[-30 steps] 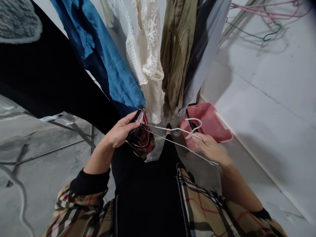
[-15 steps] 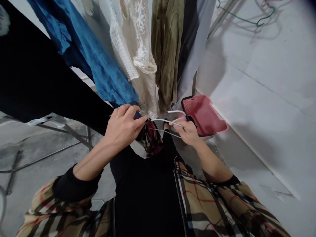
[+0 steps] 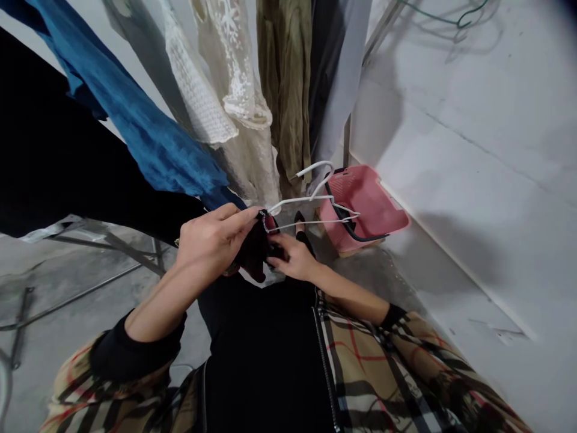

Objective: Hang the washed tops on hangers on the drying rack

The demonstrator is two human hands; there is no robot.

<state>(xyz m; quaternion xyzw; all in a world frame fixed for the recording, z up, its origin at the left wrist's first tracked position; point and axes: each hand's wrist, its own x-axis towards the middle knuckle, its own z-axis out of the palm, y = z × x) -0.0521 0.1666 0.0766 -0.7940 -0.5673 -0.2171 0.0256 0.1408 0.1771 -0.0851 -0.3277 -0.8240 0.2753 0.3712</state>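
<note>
My left hand (image 3: 211, 243) is closed on a dark garment (image 3: 252, 249) with reddish patches, pinching its edge around one end of a white wire hanger (image 3: 298, 199). That end of the hanger sits in the garment's opening; the other end sticks out to the right, its hook pointing up. My right hand (image 3: 295, 258) is below the hanger, its fingers and thumb closed on the garment's near right side. Part of the cloth is hidden behind my fingers.
Several clothes hang ahead, including a blue garment (image 3: 148, 144), a white lace one (image 3: 241, 90) and an olive one (image 3: 288, 90). A pink basket (image 3: 376, 201) with a dark handle stands right, by the white wall (image 3: 473, 168). Metal rack legs (image 3: 130, 246) are at left.
My right hand has let go of the hanger and moved left onto the garment. The hanger's hook now stands out freely. My view has shifted slightly to the right.
</note>
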